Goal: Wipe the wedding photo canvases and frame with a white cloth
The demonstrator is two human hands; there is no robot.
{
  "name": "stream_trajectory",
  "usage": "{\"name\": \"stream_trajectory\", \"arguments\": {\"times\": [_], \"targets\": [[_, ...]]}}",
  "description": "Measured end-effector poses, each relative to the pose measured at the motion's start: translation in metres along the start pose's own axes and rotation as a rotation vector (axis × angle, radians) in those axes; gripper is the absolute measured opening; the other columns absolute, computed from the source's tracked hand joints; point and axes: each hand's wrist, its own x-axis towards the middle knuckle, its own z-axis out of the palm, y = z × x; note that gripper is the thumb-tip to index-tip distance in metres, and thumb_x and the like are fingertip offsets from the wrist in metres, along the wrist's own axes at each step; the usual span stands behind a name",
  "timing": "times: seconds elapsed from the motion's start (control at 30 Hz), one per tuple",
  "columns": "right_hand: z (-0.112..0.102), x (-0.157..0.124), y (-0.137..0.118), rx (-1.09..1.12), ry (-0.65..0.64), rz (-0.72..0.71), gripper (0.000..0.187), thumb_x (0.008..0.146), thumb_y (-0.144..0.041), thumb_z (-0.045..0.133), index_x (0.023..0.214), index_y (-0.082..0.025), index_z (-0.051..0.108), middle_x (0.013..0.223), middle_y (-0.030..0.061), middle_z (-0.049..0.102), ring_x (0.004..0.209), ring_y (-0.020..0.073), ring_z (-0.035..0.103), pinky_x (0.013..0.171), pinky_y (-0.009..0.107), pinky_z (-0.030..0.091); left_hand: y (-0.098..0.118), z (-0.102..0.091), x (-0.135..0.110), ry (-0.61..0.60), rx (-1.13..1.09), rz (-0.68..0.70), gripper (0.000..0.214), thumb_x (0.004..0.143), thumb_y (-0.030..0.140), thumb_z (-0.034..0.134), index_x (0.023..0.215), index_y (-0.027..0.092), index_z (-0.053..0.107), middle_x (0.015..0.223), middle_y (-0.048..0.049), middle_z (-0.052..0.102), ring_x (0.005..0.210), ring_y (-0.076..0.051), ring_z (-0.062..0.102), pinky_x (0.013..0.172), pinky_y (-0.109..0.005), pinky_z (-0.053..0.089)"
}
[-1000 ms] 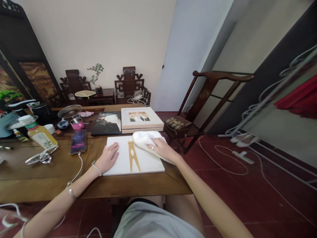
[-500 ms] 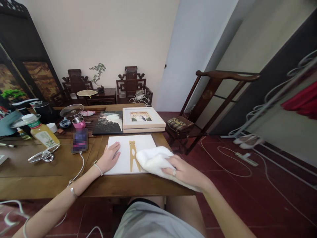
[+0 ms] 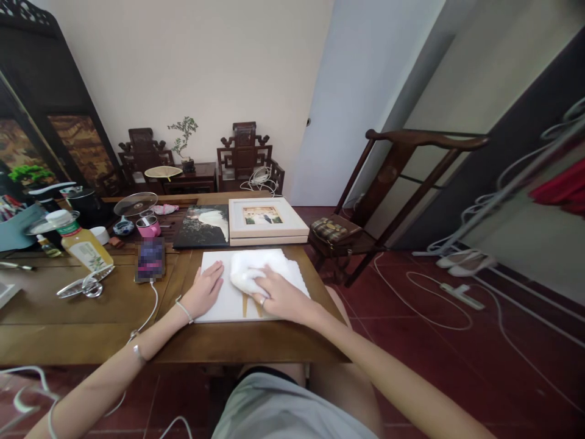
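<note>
On the wooden table [image 3: 214, 344] lies a flat white board [image 3: 222, 309] with a tan cat-shaped figure [image 3: 245, 306] on it; only the figure's two long legs show. My left hand [image 3: 208, 289] rests with fingers stretched out on the board's left side. Bunched in my right hand [image 3: 280, 296] is a white cloth [image 3: 260, 263], pressed onto the board over the figure's head and middle. A loose part of the cloth spreads toward the board's right edge.
Behind the board stand a white-framed picture [image 3: 269, 221] and a dark photo panel [image 3: 194, 225]. To the left are a phone [image 3: 150, 259] on a cable, a pink cup [image 3: 148, 227], a yellow bottle [image 3: 85, 247] and a clear hair claw [image 3: 86, 283]. A wooden chair [image 3: 388, 171] stands at the right.
My right hand has moved left with the cloth, from the board's right side onto the tan figure, covering its upper part. My left hand stays in place on the board.
</note>
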Motion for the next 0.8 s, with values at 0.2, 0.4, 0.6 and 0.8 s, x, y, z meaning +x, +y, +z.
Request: {"name": "stream_trajectory", "arguments": {"times": [0.2, 0.4, 0.6, 0.8], "targets": [[-0.011, -0.024, -0.032, -0.061, -0.188, -0.122, 0.018, 0.079, -0.017, 0.052, 0.088, -0.013, 0.067, 0.106, 0.0144, 0.064, 0.108, 0.0264, 0.054, 0.107, 0.043, 0.026, -0.002, 0.002, 0.000, -0.032, 0.018, 0.001, 0.043, 0.094, 0.022, 0.027, 0.133, 0.016, 0.043, 0.146, -0.0140, 0.037, 0.138, -0.026, 0.029, 0.111, -0.056, 0.020], [-0.013, -0.015, -0.034, -0.138, -0.156, -0.036, 0.021, 0.084, -0.023, 0.050, 0.092, -0.012, 0.066, 0.095, 0.0137, 0.065, 0.096, 0.0269, 0.057, 0.096, 0.040, 0.036, -0.003, 0.001, 0.001, -0.007, -0.030, 0.003, 0.042, 0.093, 0.024, 0.030, 0.131, 0.017, 0.047, 0.145, -0.0132, 0.039, 0.137, -0.026, 0.030, 0.111, -0.055, 0.020], [0.003, 0.030, -0.010, -0.176, -0.089, -0.039, 0.025, 0.085, -0.018, 0.047, 0.099, -0.009, 0.065, 0.113, 0.0177, 0.062, 0.111, 0.0294, 0.052, 0.101, 0.047, 0.029, 0.001, -0.010, 0.003, 0.195, -0.325, -0.101, 0.048, 0.094, 0.039, 0.032, 0.129, 0.014, 0.052, 0.134, -0.0107, 0.054, 0.124, -0.024, 0.050, 0.108, -0.042, 0.033], [0.018, 0.030, -0.029, -0.143, -0.170, -0.241, 0.021, 0.079, -0.017, 0.051, 0.091, -0.012, 0.067, 0.110, 0.0177, 0.065, 0.127, 0.0287, 0.040, 0.107, 0.051, 0.019, 0.010, -0.020, 0.003, 0.390, -0.541, -0.174, 0.056, 0.094, 0.047, 0.027, 0.129, 0.010, 0.052, 0.135, -0.0089, 0.052, 0.127, -0.020, 0.046, 0.110, -0.034, 0.031]]}}
